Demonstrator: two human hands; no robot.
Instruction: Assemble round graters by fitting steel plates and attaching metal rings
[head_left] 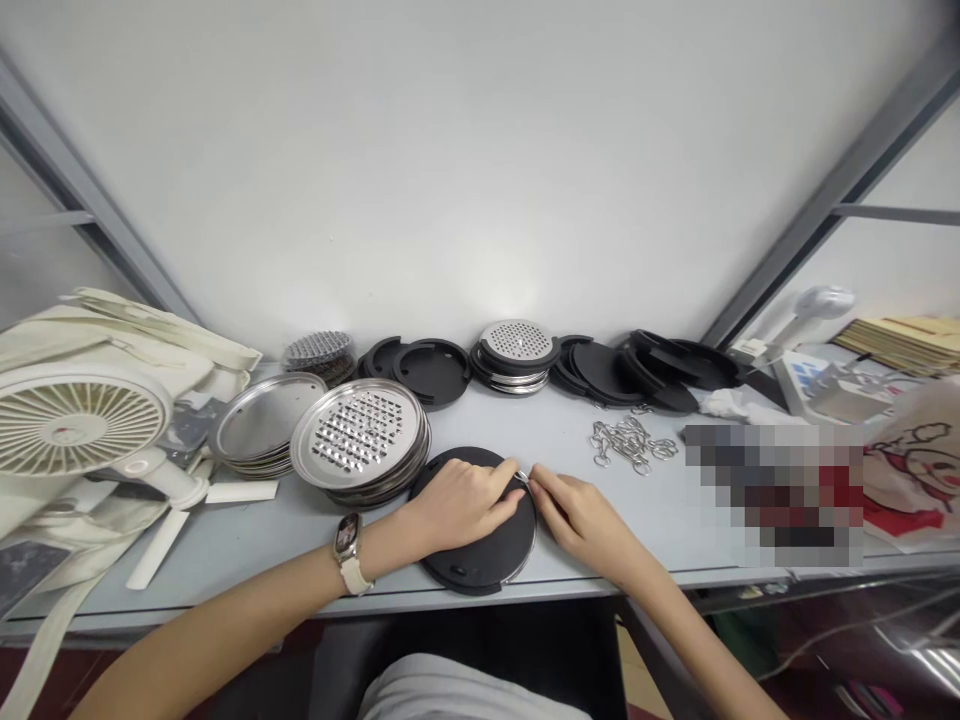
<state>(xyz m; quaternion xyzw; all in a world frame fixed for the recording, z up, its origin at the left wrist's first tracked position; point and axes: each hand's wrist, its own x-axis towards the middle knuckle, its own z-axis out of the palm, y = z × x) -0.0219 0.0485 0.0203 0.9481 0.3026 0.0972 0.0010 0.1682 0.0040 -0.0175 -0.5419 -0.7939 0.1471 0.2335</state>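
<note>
left hand (459,505), fingers pressed together, held a black round disc (480,560) near the desk's (247,560) front edge; right fingertips (536,485) pinched a small metal clip (521,478) at its rim. stacked grater plates (360,435), more black discs (435,370), loose clips (630,445) remained toward the back edge; white fan (75,420) by the left corner.

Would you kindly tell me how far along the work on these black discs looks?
One steel grater plate already sits in a black disc at the back. Now, the left hand and right hand work at the rim of a black disc. Still loose: stacked grater plates, black discs, metal clips.
</note>
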